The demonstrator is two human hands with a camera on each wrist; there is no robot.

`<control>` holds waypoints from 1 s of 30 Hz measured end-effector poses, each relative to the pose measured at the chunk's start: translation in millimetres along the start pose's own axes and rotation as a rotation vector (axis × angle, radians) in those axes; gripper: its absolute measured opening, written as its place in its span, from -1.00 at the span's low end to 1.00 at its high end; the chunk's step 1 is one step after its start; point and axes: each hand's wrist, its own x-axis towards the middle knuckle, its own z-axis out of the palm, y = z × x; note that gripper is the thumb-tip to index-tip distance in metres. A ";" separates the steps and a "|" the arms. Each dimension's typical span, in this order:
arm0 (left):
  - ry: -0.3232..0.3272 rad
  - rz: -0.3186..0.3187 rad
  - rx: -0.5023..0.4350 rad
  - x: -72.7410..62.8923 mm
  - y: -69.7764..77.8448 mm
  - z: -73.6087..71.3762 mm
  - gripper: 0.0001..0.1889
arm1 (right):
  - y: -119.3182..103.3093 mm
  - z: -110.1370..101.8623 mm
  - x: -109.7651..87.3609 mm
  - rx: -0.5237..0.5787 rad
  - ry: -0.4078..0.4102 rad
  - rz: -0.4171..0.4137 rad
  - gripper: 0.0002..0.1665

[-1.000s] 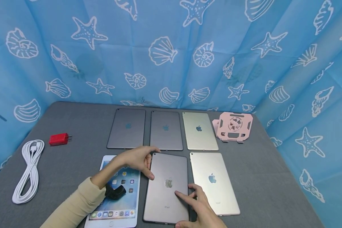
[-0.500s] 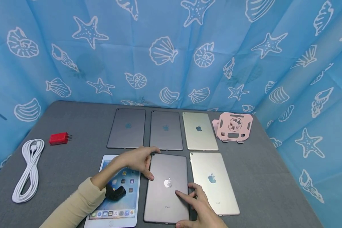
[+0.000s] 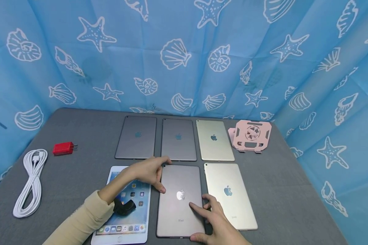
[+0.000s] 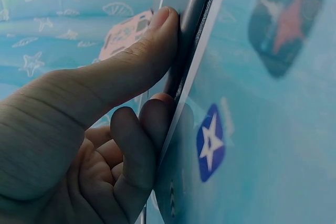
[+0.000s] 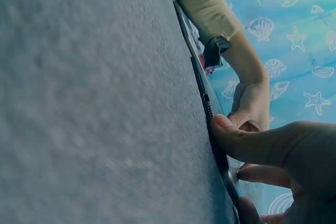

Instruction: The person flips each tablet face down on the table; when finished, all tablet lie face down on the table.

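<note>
A grey tablet [image 3: 179,207] lies back up on the table, showing an apple logo and "iPad" lettering. At its upper left corner my left hand [image 3: 148,171] holds it, thumb on the left edge and index finger along the top. The left wrist view shows the thumb [image 4: 165,30] against the tablet's side. My right hand [image 3: 216,221] holds the lower right corner: thumb at the bottom edge, index fingertip on the back, other fingers by the right edge. Under my left forearm lies a white tablet [image 3: 130,217], its screen of icons facing up.
A gold tablet [image 3: 231,200] lies to the right. Behind are two dark grey tablets [image 3: 138,137] and another gold tablet [image 3: 214,141]. A pink folding stand [image 3: 253,136] is at the back right. A red plug adapter [image 3: 63,148] and coiled white cable [image 3: 32,183] lie left.
The grey tablet has turned slightly counterclockwise, its bottom end shifting right and a little away from me. My right hand has moved slightly right with it; my left hand stays nearly still.
</note>
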 end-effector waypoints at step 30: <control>0.029 -0.014 -0.023 1.7 -1.4 2.6 -0.05 | 2.3 -1.5 0.1 0.069 -0.006 -0.031 -0.02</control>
